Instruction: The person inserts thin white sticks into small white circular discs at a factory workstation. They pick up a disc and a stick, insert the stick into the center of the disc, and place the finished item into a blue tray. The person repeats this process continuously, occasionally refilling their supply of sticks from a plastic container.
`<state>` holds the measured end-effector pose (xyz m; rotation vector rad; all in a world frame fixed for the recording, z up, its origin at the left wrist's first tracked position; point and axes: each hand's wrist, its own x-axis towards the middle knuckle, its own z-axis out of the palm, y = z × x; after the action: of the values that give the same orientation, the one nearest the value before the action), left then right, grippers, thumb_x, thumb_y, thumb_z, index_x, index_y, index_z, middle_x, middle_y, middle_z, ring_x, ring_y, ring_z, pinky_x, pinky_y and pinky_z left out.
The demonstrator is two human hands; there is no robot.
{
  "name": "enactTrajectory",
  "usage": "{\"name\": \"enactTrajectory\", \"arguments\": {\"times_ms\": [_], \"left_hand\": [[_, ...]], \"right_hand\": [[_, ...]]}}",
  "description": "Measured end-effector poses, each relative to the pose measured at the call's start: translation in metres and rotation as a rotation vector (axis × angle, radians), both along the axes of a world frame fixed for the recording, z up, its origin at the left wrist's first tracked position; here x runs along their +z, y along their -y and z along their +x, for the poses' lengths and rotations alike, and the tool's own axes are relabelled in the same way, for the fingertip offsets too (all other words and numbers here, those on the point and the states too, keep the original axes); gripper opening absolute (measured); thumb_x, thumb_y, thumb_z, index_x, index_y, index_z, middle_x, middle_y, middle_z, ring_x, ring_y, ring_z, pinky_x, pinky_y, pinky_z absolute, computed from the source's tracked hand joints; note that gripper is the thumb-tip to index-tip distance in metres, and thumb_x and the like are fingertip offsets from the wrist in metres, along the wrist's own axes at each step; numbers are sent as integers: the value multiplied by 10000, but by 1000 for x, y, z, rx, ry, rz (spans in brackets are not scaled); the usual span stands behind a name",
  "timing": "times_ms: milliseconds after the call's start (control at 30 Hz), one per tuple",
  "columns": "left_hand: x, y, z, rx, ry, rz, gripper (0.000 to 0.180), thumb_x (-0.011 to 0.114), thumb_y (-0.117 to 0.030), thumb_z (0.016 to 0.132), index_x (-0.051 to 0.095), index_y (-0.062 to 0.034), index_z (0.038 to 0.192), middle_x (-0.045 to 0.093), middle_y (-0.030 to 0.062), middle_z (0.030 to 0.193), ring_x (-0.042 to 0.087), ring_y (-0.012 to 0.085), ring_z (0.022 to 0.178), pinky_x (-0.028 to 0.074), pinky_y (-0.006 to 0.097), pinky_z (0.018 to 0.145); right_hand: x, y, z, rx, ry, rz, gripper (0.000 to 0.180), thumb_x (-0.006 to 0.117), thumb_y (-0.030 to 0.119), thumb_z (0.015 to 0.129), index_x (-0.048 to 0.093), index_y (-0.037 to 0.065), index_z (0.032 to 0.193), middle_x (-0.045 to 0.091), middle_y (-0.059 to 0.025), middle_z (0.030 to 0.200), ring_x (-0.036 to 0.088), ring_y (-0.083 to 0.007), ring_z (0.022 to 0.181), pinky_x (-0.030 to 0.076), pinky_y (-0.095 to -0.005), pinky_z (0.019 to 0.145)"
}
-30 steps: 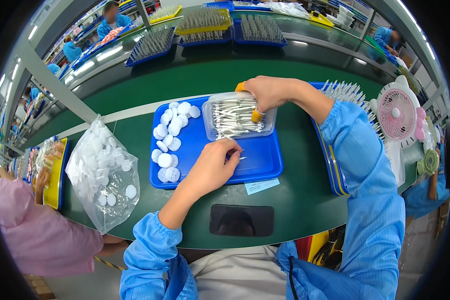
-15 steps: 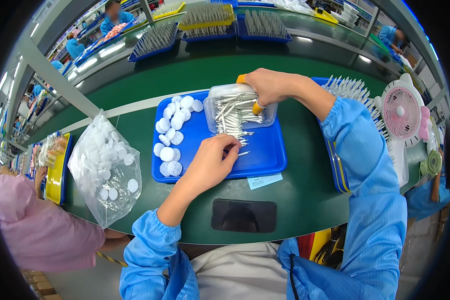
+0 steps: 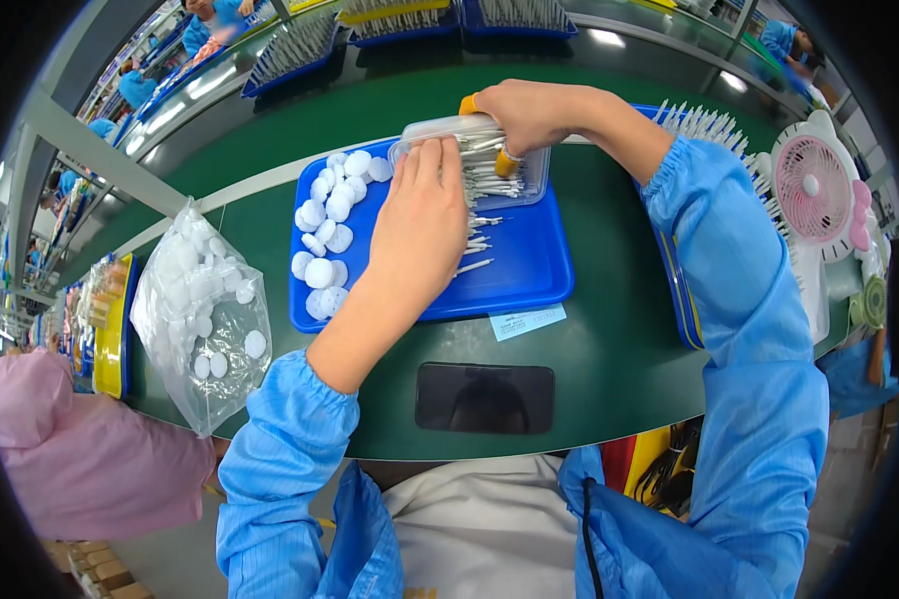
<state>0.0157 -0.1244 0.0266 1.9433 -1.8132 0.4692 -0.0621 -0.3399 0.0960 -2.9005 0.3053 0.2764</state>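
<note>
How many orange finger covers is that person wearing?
2, both on the right hand: one orange cover by the far rim of the clear box, another orange cover over the white sticks. More may be hidden.

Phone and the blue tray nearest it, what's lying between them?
In the head view, a pale blue paper slip lies between the phone and the tray, with green tabletop showing too.
</note>
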Motion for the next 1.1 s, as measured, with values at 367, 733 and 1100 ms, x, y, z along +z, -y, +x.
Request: {"name": "enactTrajectory", "arguments": {"times_ms": [367, 733, 1100], "left_hand": [[-5, -1, 9, -16, 75, 17, 520, 586, 44, 934, 483, 145, 1433, 546, 318, 1392, 568, 461, 1295, 464, 479, 1139], [4, 3, 12, -41, 157, 59, 551, 602, 33, 926, 469, 144, 1450, 550, 313, 1371, 570, 442, 1310, 458, 468, 1144], [0, 12, 19, -7, 203, 33, 566, 676, 72, 808, 528, 131, 1352, 614, 246, 1227, 630, 372, 1175, 534, 420, 1030]], "right_hand": [[-5, 5, 1, 1, 28, 24, 619, 792, 38, 709, 642, -51, 1303, 748, -240, 1075, 729, -394, 1042, 597, -452, 905], [-5, 7, 2, 0, 48, 18, 632, 769, 24, 709, 647, -27, 1327, 753, -226, 1059, 732, -385, 1012, 591, -445, 887], [-1, 8, 6, 5, -1, 31, 665, 768, 14, 716, 631, -12, 1366, 754, -219, 1135, 735, -378, 1050, 610, -451, 913]]}}
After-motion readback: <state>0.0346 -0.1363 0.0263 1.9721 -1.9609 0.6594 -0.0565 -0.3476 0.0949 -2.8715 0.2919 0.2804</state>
